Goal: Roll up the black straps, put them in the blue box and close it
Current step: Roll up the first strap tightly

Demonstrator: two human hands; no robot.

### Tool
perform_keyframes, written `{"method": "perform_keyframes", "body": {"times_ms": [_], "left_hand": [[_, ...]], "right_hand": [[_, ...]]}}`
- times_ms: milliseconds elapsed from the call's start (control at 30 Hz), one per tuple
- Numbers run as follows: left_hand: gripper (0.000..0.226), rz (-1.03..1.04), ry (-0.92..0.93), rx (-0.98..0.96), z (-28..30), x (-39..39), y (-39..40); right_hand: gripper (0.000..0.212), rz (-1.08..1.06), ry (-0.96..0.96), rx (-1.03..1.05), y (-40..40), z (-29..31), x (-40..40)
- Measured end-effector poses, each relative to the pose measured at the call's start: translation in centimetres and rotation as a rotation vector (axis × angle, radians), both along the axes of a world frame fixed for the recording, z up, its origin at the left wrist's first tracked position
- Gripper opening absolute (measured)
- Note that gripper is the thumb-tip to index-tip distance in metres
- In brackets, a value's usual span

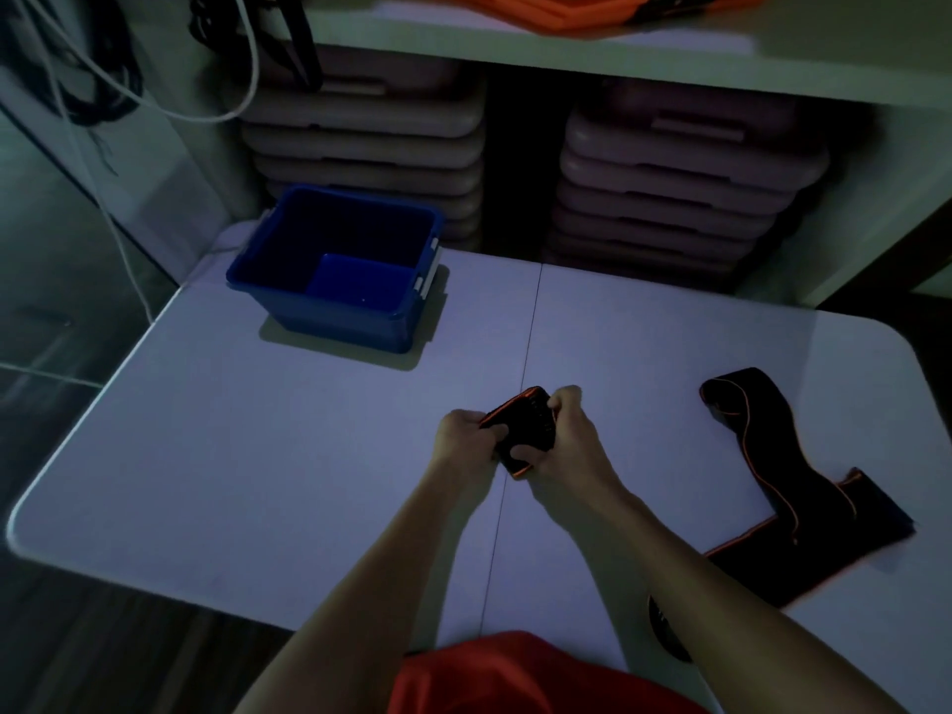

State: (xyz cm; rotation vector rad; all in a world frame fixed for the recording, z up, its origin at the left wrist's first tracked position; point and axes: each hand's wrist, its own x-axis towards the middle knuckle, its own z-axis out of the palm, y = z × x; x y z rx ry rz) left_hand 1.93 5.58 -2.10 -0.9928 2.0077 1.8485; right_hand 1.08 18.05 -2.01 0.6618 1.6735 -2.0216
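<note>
One wide-angle camera on my head looks forward and down across the table [257,456], my forearms near, shelves [566,59] at the far edge.

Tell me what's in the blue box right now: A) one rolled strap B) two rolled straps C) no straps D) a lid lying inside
C: the box shows only its bare blue floor; one rolled strap is in both hands, left and right, and another strap lies flat on the table.

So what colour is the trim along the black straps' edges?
Orange, clearest in the head view on the loose strap lying at the table's right.
</note>
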Motion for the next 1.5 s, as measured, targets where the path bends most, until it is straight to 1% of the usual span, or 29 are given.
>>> {"method": "perform_keyframes", "body": {"times_ms": [33,67,100,133,200,233,267,333,400,500,567,700,767,833,867,967,1000,1067,1133,1233,1333,1367,1467,1500], "left_hand": [[0.023,0.007,0.005,0.028,0.0,0.1,-0.1],[0.025,0.014,0.021,0.047,-0.1,0.3,-0.2],[0.025,0.037,0.038,0.062,-0.1,0.7,-0.4],[0.021,0.077,0.049,0.076,-0.1,1.0,-0.7],[0.009,0.148,0.053,0.058,-0.2,1.7,-1.8],[0.016,0.161,0.041,0.030,-0.5,1.9,-2.7],[0.020,0.164,0.034,-0.001,-0.5,2.2,-3.5],[0.018,0.200,0.034,-0.052,-0.4,2.6,-5.7],[0.025,0.240,0.038,-0.082,-0.4,2.8,-8.2],[0.033,0.261,0.044,-0.136,-0.1,3.0,-12.3],[0.037,0.263,0.050,-0.187,-0.1,3.0,-15.2],[0.046,0.287,0.050,-0.328,-0.1,2.1,-20.4],[0.045,0.285,0.044,-0.354,-0.1,1.6,-22.2],[0.045,0.230,0.038,-0.362,-0.4,1.3,-23.6],[0.045,0.185,0.029,-0.371,-0.6,1.4,-24.1],[0.040,0.095,0.018,-0.392,-1.3,1.8,-25.0],[0.040,0.095,0.024,-0.385,-1.5,1.9,-25.2],[0.045,0.108,0.034,-0.368,-1.6,1.8,-25.2],[0.056,0.140,0.026,-0.357,-1.6,1.9,-25.3],[0.061,0.160,0.005,-0.354,-1.6,1.9,-25.2],[0.065,0.131,-0.034,-0.441,-1.9,2.1,-24.9],[0.064,0.120,-0.041,-0.476,-2.0,2.2,-24.6],[0.062,0.109,-0.039,-0.569,-1.4,2.5,-23.4],[0.062,0.108,-0.034,-0.626,-1.0,2.6,-22.9]], "right_hand": [[0.020,-0.051,-0.056,-0.071,-0.3,0.3,0.2],[0.018,-0.074,-0.081,-0.104,-0.7,0.8,0.6],[0.011,-0.091,-0.084,-0.118,-1.3,0.8,0.9],[0.010,-0.069,-0.064,-0.105,-1.5,0.8,1.2],[0.046,0.174,0.087,0.134,-1.9,0.3,1.7],[0.052,0.335,0.184,0.302,-2.3,0.3,1.7],[0.052,0.464,0.245,0.441,-3.0,0.5,1.5],[0.055,0.614,0.306,0.569,-4.8,0.7,1.0],[0.055,0.655,0.294,0.552,-7.0,0.8,0.7],[0.046,0.696,0.290,0.496,-10.7,0.8,0.7],[0.045,0.718,0.296,0.457,-13.1,0.7,0.3],[0.059,0.744,0.276,0.385,-17.2,0.7,-0.4],[0.065,0.745,0.263,0.346,-19.0,0.5,-0.7],[0.067,0.747,0.245,0.333,-20.6,0.1,-0.7],[0.063,0.750,0.241,0.337,-21.2,-0.1,-0.7],[0.031,0.760,0.269,0.400,-22.5,-0.7,-0.3],[0.027,0.760,0.287,0.420,-22.7,-1.0,-0.3],[0.025,0.754,0.306,0.451,-22.7,-1.3,-0.4],[0.027,0.752,0.296,0.474,-22.3,-1.3,-0.5],[0.030,0.784,0.308,0.499,-21.5,-1.7,-0.9],[0.026,0.807,0.341,0.532,-21.0,-2.1,-1.2],[0.027,0.808,0.350,0.544,-20.8,-2.2,-1.2],[0.051,0.795,0.338,0.539,-20.0,-2.3,-1.0],[0.055,0.780,0.327,0.514,-19.6,-2.3,-0.9]]}}
